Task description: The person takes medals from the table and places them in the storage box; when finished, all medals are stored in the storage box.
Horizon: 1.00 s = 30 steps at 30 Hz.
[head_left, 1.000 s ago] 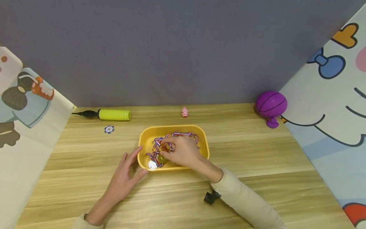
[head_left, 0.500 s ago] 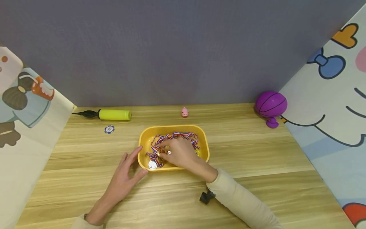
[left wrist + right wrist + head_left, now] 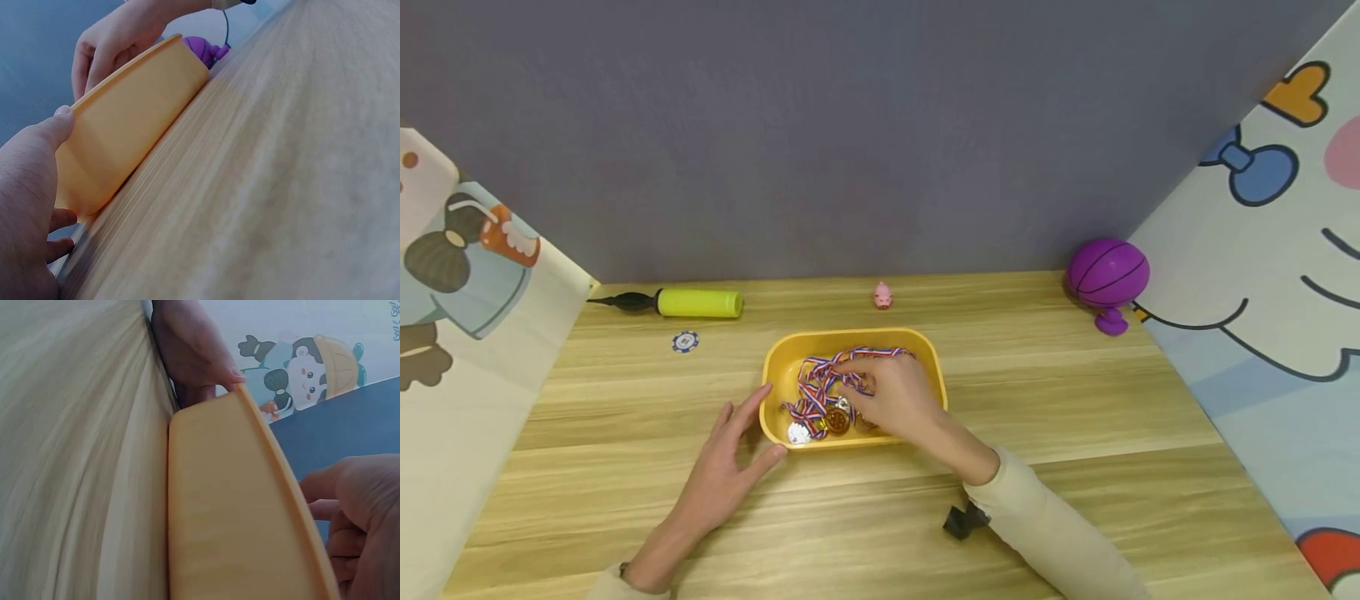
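A yellow plastic tub (image 3: 853, 336) holds several medals on red, white and blue ribbons (image 3: 812, 392). A bronze-coloured medal (image 3: 837, 420) lies near its front wall, left of my right hand, and a silver one (image 3: 799, 432) is in the front left corner. My right hand (image 3: 895, 398) reaches down into the tub with bent fingers, thumb and forefinger apart over the ribbons. The tub wall hides its fingertips in both wrist views, so whether they hold anything is unclear. My left hand (image 3: 730, 454) is spread at the tub's left end, its thumb touching the rim (image 3: 125, 65).
At the back stand a yellow-green hand pump (image 3: 698, 303), a small pink pig figure (image 3: 883, 296) and a purple ball (image 3: 1107, 273) with a small purple piece beside it. A blue and white poker chip (image 3: 685, 342) lies left of the tub. A grey wall (image 3: 850, 142) rises behind.
The bronze-coloured medal that was between my right fingers now lies free lower in the tub. My right hand has shifted slightly right. My left hand stays put.
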{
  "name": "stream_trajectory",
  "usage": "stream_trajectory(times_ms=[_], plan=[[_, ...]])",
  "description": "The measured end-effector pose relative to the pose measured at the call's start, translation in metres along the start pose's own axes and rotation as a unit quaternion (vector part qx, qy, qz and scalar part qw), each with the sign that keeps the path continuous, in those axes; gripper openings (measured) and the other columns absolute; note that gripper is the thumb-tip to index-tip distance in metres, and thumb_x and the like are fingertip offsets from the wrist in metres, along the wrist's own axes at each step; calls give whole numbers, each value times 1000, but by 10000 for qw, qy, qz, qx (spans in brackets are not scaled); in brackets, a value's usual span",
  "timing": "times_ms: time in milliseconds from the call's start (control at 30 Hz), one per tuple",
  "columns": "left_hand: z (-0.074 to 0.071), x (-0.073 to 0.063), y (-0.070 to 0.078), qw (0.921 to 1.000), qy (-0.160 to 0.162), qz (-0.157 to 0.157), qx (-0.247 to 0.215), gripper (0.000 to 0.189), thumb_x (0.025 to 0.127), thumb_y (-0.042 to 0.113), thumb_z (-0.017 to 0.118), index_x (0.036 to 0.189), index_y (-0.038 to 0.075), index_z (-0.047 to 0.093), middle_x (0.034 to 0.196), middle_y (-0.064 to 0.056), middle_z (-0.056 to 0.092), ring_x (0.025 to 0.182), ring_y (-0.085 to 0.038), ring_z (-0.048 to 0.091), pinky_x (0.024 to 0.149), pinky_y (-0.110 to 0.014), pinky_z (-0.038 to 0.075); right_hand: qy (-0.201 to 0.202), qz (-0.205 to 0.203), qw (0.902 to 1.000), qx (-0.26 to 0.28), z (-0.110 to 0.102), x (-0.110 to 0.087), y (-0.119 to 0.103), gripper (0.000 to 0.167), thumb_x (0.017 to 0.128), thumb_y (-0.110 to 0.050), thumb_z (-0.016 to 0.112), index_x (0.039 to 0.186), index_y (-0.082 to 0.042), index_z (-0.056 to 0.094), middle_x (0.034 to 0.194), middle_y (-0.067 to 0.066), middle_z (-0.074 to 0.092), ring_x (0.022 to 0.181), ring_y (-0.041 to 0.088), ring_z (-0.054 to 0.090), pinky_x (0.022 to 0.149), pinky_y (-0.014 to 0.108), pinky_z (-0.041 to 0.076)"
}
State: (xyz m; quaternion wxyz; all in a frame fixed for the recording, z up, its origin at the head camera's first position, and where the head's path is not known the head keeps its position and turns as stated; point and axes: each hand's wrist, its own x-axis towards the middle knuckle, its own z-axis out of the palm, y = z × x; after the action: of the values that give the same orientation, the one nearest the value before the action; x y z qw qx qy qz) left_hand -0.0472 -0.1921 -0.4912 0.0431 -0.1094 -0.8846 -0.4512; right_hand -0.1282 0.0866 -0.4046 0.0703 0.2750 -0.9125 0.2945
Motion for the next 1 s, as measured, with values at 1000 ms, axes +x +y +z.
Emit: stream_trajectory(times_ms=[1000], plan=[[-3, 3, 1, 9981, 326, 367, -362, 75, 110, 14, 69, 176, 23, 34, 174, -13, 46, 162, -40, 38, 139, -48, 22, 2132, -128, 9714, 1040, -43, -73, 83, 22, 87, 8, 87, 107, -2, 86, 54, -11, 36, 54, -8, 23, 43, 15, 21]])
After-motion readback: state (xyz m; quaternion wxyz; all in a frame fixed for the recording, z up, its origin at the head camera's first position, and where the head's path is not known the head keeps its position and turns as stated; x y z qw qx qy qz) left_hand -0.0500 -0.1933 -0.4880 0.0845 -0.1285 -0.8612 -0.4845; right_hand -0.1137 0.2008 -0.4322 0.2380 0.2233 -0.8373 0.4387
